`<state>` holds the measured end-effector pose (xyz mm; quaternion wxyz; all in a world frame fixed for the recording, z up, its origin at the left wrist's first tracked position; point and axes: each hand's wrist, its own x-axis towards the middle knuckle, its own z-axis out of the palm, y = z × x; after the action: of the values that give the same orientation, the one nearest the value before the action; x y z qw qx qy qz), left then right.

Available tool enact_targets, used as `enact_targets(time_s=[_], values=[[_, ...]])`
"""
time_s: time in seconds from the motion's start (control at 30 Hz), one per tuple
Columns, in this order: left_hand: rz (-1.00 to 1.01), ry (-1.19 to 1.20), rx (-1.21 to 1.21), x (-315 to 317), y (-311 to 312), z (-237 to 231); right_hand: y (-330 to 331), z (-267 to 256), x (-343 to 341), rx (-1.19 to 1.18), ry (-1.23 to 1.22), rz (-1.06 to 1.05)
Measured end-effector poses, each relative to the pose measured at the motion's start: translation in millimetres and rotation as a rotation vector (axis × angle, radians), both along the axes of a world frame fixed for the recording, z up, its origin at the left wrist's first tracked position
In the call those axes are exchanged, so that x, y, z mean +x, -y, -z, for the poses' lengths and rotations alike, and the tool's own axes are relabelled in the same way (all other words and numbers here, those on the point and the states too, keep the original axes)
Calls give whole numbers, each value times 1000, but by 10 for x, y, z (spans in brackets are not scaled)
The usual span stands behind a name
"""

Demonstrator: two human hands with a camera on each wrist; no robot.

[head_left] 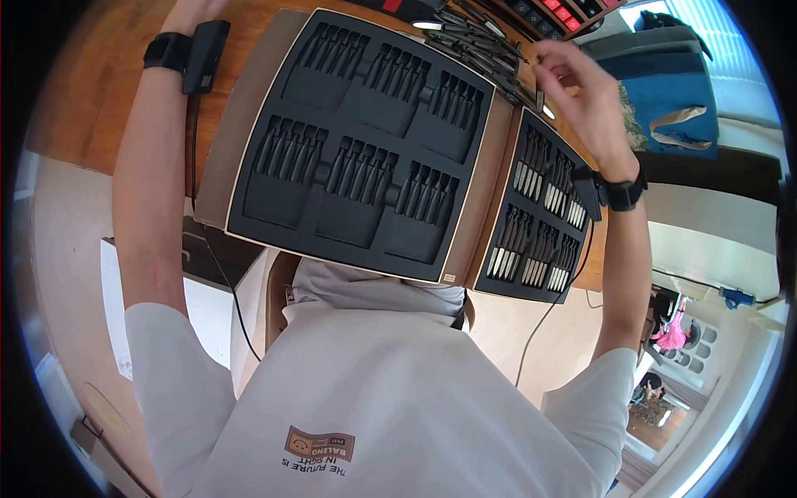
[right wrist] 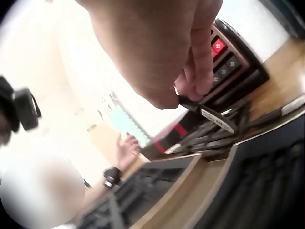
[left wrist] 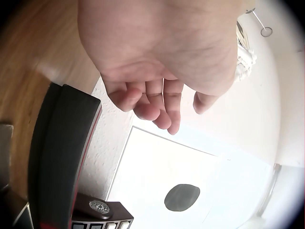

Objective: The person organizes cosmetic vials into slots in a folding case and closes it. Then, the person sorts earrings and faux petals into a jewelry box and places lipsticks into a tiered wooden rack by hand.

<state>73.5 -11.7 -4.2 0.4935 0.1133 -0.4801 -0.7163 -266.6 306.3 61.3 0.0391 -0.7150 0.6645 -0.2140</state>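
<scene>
Your right hand (head_left: 585,95) is by loose pile (head_left: 477,50) on counter (head_left: 87,91), fingers clamped on black stick (right wrist: 217,119). Left hand (left wrist: 157,57) holds nothing, fingers loosely bent. Small tray (head_left: 498,285) looks filled; big tray's (head_left: 332,230) grooves look unfilled; pile left over.

A brown wooden counter (head_left: 87,100) runs along the far left, above a pale floor (head_left: 79,207). Below it stands a white cabinet (head_left: 212,319). Daylight glows through a window with slatted blinds (head_left: 751,41) at the upper right, over a pale ledge (head_left: 739,133). The left wrist view shows a white wall (left wrist: 257,90) and a pale panel (left wrist: 147,167) with a dark oval patch (left wrist: 182,197); farther right, another wooden table (head_left: 652,425) appears, small and distorted.
</scene>
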Motion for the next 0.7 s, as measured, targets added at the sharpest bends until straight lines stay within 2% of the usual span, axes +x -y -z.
enact_targets(time_s=[0.03,0.1,0.13,0.17,0.2,0.23,0.27,0.3,0.37,0.47,0.5,0.57,0.63,0.67,0.7], values=[[-33,9,2,-1,-11,-16,13,-38,40,4,4,-3],[-61,23,1,39,211,137,31,-100,166,120,657,122],[76,-102,134,122,642,426,46,-67,211,166,766,77],[216,-226,267,146,883,571,61,-25,286,160,769,82],[222,-223,264,106,665,430,83,23,376,230,819,59],[94,-98,95,64,229,172,107,70,453,301,869,35],[-36,27,-72,37,-16,21,134,117,503,329,880,51],[-35,32,-72,25,-17,8,152,152,551,329,885,52],[-156,72,-27,13,-17,2,188,205,633,354,888,95],[-163,89,-13,-1,-50,-16,194,287,706,395,895,113],[-159,87,-15,44,195,137,198,300,729,432,868,127],[254,-239,315,189,885,593,176,306,774,438,861,158],[244,-231,303,153,893,619,165,351,787,353,494,174],[230,-229,294,105,781,533,158,347,815,353,502,174],[230,-224,296,76,644,468,146,324,849,290,329,154]])
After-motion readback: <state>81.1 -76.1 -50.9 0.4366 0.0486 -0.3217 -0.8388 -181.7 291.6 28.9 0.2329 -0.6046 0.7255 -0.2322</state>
